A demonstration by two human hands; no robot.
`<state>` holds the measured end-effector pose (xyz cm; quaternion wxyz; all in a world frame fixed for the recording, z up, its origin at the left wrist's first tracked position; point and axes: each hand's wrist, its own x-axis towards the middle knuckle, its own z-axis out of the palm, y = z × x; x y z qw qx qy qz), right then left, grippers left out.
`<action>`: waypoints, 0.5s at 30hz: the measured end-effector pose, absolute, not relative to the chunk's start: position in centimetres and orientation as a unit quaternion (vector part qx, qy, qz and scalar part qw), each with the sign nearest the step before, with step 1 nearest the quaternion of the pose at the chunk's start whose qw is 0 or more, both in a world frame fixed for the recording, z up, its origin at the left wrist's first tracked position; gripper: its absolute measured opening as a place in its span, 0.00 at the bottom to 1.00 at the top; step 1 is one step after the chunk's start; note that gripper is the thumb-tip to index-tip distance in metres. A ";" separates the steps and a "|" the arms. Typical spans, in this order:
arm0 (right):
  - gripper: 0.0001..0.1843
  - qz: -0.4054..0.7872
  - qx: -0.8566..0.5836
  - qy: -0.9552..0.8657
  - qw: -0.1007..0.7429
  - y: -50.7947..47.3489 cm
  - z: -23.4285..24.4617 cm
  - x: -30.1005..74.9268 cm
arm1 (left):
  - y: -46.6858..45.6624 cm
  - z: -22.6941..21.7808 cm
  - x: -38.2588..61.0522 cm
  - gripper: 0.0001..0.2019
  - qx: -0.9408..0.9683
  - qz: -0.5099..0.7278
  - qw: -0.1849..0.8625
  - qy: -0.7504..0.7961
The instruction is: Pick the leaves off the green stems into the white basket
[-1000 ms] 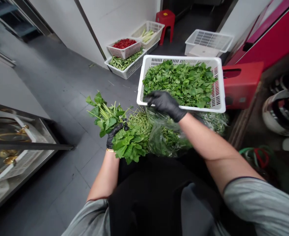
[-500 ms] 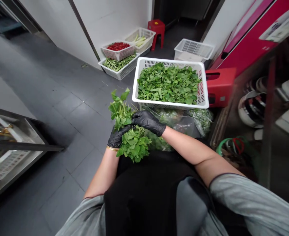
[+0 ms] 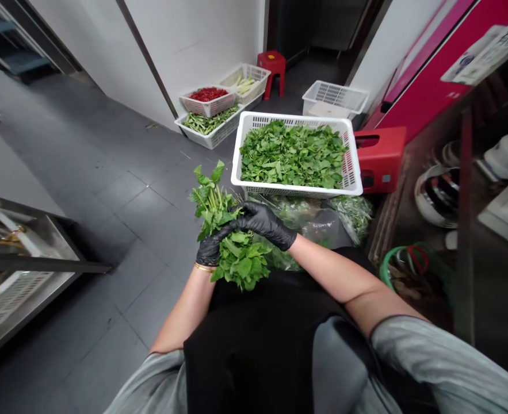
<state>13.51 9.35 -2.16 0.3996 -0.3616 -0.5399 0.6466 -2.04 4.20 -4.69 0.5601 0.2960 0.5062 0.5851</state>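
Observation:
My left hand, in a black glove, is closed round a bunch of leafy green stems held upright over my lap. My right hand, also gloved in black, pinches the leaves at the lower part of that same bunch. Just beyond my hands stands a white slotted basket heaped with plucked green leaves. A clear plastic bag of greens lies under the basket.
Against the far wall sit white baskets with red chillies, green beans and pale stalks. A red stool, an empty white basket and a red crate stand nearby. A steel rack is on my left.
My right hand came back from the basket of leaves to the bunch in my left hand and now pinches its leaves. The bunch was raised slightly toward me.

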 end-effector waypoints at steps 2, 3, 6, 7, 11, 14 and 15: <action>0.23 0.625 -0.375 -0.581 0.363 10.0 -2.0 14.3 | 4.2 -4.6 -2.2 0.23 0.324 0.578 0.540 0.518; 0.23 0.621 -0.382 -0.581 0.362 10.6 -1.7 15.0 | 4.2 -4.8 -2.4 0.23 0.329 0.572 0.541 0.522; 0.23 0.613 -0.397 -0.517 0.446 12.9 -0.7 17.3 | 4.3 -5.6 -3.1 0.22 0.290 0.561 0.570 0.526; 0.23 0.600 -0.401 -0.491 0.488 13.5 -0.3 18.0 | 4.4 -6.0 -3.3 0.21 0.266 0.568 0.577 0.524; 0.23 0.611 -0.410 -0.502 0.456 13.3 -0.1 18.6 | 4.9 -7.2 -3.4 0.18 0.220 0.596 0.577 0.514; 0.24 0.658 -0.390 -0.555 0.328 11.6 -1.5 16.7 | 5.4 -7.4 -2.5 0.16 0.243 0.597 0.550 0.531; 0.24 0.658 -0.389 -0.562 0.316 11.3 -2.1 16.0 | 5.5 -7.2 -2.1 0.16 0.244 0.597 0.540 0.541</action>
